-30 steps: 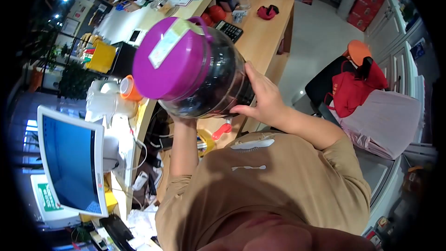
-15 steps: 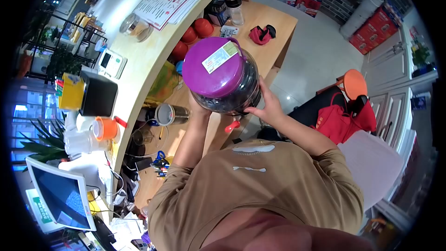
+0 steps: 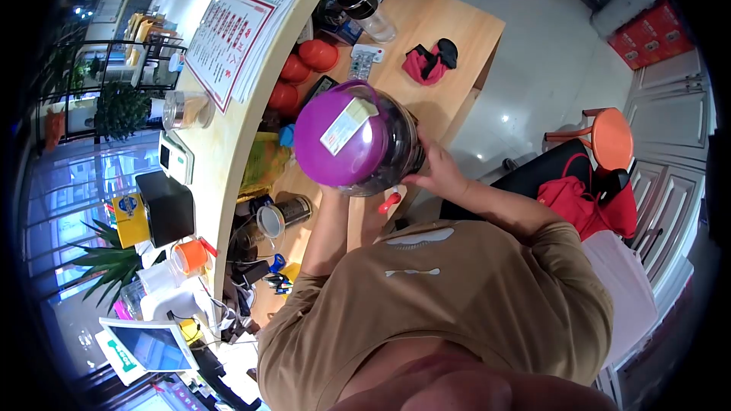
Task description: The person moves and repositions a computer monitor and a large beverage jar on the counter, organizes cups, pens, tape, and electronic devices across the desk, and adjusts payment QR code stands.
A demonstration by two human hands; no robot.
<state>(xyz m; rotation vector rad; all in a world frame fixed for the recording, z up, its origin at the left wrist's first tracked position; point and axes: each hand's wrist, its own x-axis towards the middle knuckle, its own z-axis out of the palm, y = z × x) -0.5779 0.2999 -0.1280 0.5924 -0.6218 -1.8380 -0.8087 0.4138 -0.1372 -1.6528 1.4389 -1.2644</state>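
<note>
A large round jar [image 3: 397,137] with dark contents is held up in front of my chest, its purple lid [image 3: 316,148] facing up toward me. A pale printed label [image 3: 349,126] runs across that lid. My right hand [image 3: 436,171] grips the jar's right side, fingers wrapped toward the far side and thumb low on the near side. My left hand [image 3: 335,193] supports it from below left; the lid and jar hide most of its fingers. A small red object [image 3: 389,202] shows just below the jar.
Along the left curves a counter [image 3: 232,183] with a sheet of printed paper [image 3: 228,46]. On the wooden desk [image 3: 449,19] lie a red and black pouch [image 3: 429,62], a clear bottle [image 3: 367,12] and several red round objects [image 3: 317,55]. An orange stool [image 3: 611,139] stands to the right.
My view has turned, so the counter items and stool appear shifted. The jar stays in both hands and tilts a little more, its lid facing further left.
</note>
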